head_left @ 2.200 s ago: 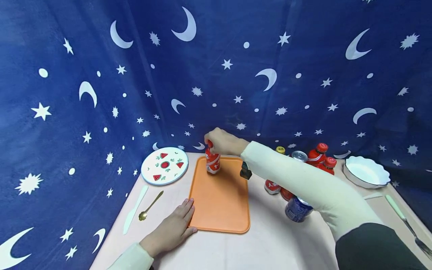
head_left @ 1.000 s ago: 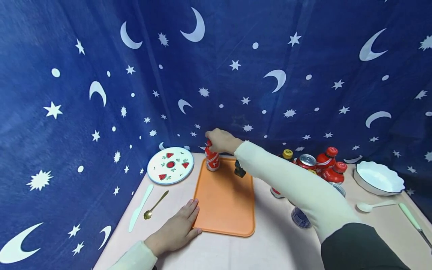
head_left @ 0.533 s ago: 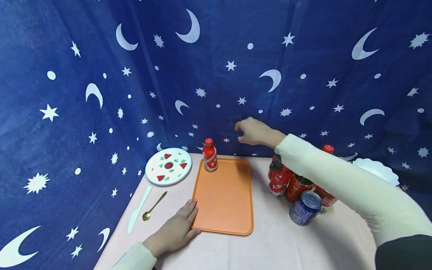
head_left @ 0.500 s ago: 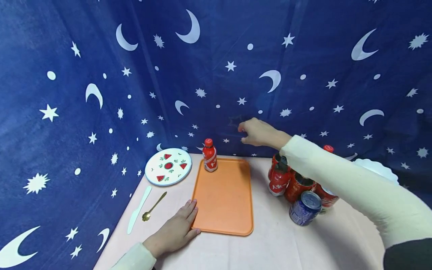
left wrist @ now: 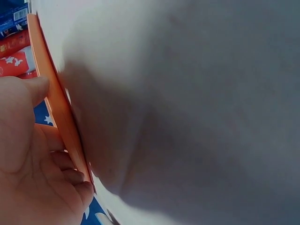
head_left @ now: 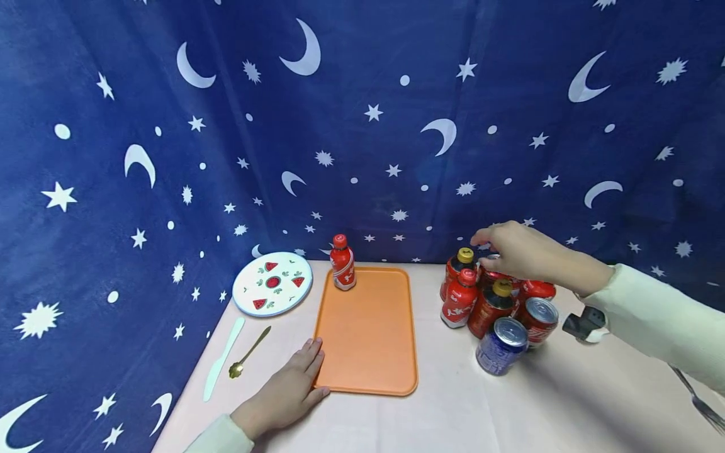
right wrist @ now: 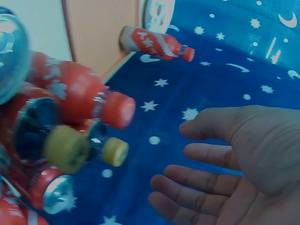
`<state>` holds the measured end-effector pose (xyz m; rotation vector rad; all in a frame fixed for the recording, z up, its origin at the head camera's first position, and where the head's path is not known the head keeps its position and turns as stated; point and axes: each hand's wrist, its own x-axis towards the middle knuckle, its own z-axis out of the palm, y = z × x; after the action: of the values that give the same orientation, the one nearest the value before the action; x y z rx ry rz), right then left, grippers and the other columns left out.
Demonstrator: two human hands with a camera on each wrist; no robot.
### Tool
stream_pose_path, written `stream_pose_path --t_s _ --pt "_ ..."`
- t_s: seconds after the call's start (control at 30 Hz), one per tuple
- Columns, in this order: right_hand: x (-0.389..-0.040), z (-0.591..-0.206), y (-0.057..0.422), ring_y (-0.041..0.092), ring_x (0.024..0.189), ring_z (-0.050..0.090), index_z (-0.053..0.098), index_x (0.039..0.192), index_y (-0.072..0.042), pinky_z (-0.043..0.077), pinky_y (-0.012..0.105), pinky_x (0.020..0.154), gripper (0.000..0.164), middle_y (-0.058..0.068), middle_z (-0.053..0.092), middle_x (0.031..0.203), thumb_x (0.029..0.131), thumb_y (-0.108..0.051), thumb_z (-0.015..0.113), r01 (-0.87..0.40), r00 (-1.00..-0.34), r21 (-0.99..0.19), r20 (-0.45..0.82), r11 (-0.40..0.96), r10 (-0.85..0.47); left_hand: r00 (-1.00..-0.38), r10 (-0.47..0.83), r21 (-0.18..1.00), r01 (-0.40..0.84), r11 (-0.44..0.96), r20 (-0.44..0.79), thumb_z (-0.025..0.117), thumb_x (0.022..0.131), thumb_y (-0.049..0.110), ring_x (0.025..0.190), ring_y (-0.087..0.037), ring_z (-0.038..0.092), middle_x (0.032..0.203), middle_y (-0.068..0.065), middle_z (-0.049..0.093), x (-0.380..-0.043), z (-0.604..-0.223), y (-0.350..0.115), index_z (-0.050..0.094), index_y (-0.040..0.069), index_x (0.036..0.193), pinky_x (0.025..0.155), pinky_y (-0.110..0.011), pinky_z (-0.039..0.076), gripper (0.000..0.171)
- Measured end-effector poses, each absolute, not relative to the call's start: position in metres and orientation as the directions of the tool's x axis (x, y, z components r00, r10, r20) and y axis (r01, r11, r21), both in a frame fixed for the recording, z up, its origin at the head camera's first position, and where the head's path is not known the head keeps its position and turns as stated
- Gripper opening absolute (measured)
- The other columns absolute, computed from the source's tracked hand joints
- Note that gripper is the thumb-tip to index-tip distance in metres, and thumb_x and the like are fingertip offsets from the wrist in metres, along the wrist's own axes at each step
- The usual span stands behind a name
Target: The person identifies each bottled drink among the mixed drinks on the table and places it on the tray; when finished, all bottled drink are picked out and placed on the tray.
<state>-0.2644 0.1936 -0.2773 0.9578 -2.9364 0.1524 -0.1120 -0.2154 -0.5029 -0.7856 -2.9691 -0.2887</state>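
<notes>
My left hand [head_left: 286, 391] rests at the near left edge of the orange tray [head_left: 368, 333], fingers lying against its rim; the left wrist view shows thumb and fingertips along that edge. A red bottle with a red cap [head_left: 343, 269] stands upright in the tray's far left corner. My right hand [head_left: 523, 251] hovers over a cluster of drinks, fingers spread and holding nothing. In that cluster are a red-capped bottle [head_left: 460, 301], a yellow-capped bottle [head_left: 488, 313], a blue can [head_left: 501, 349] and a red can [head_left: 539, 322]; the hand hides some of those behind.
Left of the tray are a round watermelon-pattern plate [head_left: 273, 308], a pale knife [head_left: 223, 358] and a gold spoon [head_left: 249, 352]. A fork [head_left: 702, 406] lies at the far right, partly under the sleeve. A blue star-and-moon curtain [head_left: 362, 126] stands behind the table.
My right hand has let go of the red bottle, leaving it upright on the tray, and has moved right over the drinks. The left hand has stayed at the tray edge.
</notes>
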Motion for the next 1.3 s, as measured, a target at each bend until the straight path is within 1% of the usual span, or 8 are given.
stream_pose_path --t_s 0.27,0.47,0.63,0.73,0.83,0.97,1.13,1.3 --pt "-0.263 -0.3 0.194 0.019 0.077 0.06 0.064 0.11 -0.008 0.055 0.029 0.055 0.035 0.015 0.064 0.108 0.078 -0.017 0.073 -0.592 -0.805 -0.133 0.047 0.795 -0.591 -0.871 0.481 0.176 0.491 0.853 0.095 0.046 0.093 0.045 0.136 -0.035 0.02 0.148 -0.021 0.023 -0.11 -0.505 -0.216 0.036 -0.005 0.137 0.107 -0.045 0.027 0.067" --pt "-0.265 -0.314 0.191 0.016 0.076 0.057 0.065 0.11 -0.009 0.051 0.022 0.054 0.037 0.015 0.064 0.11 0.075 -0.016 0.075 -0.618 -0.784 -0.142 0.053 0.773 -0.618 -0.873 0.48 0.182 0.488 0.854 0.089 0.046 0.093 0.045 0.137 -0.034 0.018 0.149 -0.02 0.02 -0.11 -0.507 -0.215 0.034 -0.005 0.138 0.108 -0.044 0.025 0.068" --pt "-0.269 -0.326 0.186 0.012 0.067 0.049 0.067 0.105 -0.008 0.045 0.021 0.052 0.036 0.006 0.065 0.09 0.072 -0.015 0.077 -0.649 -0.76 -0.111 0.057 0.752 -0.648 -0.874 0.48 0.174 0.485 0.857 0.076 0.046 0.093 0.045 0.137 -0.035 0.018 0.149 -0.02 0.02 -0.109 -0.506 -0.217 0.034 -0.005 0.138 0.108 -0.045 0.025 0.069" --pt "-0.271 -0.331 0.184 0.014 0.069 0.049 0.067 0.105 -0.007 0.045 0.022 0.053 0.035 0.004 0.064 0.088 0.072 -0.013 0.077 -0.651 -0.757 -0.113 0.038 0.75 -0.652 -0.875 0.481 0.166 0.484 0.859 0.063 0.046 0.093 0.046 0.137 -0.034 0.018 0.149 -0.02 0.02 -0.109 -0.506 -0.217 0.034 -0.004 0.139 0.109 -0.044 0.025 0.069" --pt "-0.273 -0.336 0.182 0.016 0.075 0.054 0.067 0.105 -0.007 0.053 0.032 0.065 0.036 0.005 0.066 0.091 0.071 -0.012 0.078 -0.642 -0.765 -0.117 0.019 0.758 -0.644 -0.876 0.48 0.158 0.482 0.862 0.052 0.044 0.093 0.047 0.137 -0.033 0.017 0.15 -0.019 0.019 -0.11 -0.506 -0.216 0.034 -0.003 0.139 0.109 -0.044 0.024 0.069" --pt "-0.276 -0.342 0.181 0.016 0.078 0.059 0.067 0.104 -0.004 0.052 0.045 0.079 0.035 0.005 0.066 0.089 0.071 -0.01 0.077 -0.652 -0.754 -0.126 0.01 0.747 -0.657 -0.878 0.477 0.153 0.476 0.866 0.032 0.043 0.093 0.048 0.138 -0.033 0.017 0.15 -0.019 0.019 -0.11 -0.506 -0.215 0.034 -0.003 0.139 0.109 -0.044 0.024 0.069" --pt "-0.279 -0.347 0.181 0.014 0.073 0.057 0.067 0.101 -0.005 0.055 0.033 0.063 0.032 0.004 0.064 0.085 0.071 -0.008 0.077 -0.67 -0.739 -0.132 0.018 0.731 -0.674 -0.876 0.482 0.144 0.481 0.865 0.035 0.042 0.093 0.049 0.138 -0.033 0.017 0.15 -0.019 0.018 -0.112 -0.505 -0.215 0.034 -0.003 0.139 0.109 -0.044 0.024 0.07" --pt "-0.282 -0.349 0.18 0.013 0.071 0.057 0.067 0.1 -0.006 0.055 0.031 0.06 0.031 0.003 0.064 0.084 0.07 -0.006 0.077 -0.679 -0.732 -0.136 0.038 0.722 -0.681 -0.878 0.478 0.145 0.477 0.867 0.032 0.041 0.093 0.05 0.138 -0.032 0.015 0.151 -0.017 0.017 -0.115 -0.504 -0.217 0.033 -0.002 0.14 0.11 -0.043 0.023 0.071"
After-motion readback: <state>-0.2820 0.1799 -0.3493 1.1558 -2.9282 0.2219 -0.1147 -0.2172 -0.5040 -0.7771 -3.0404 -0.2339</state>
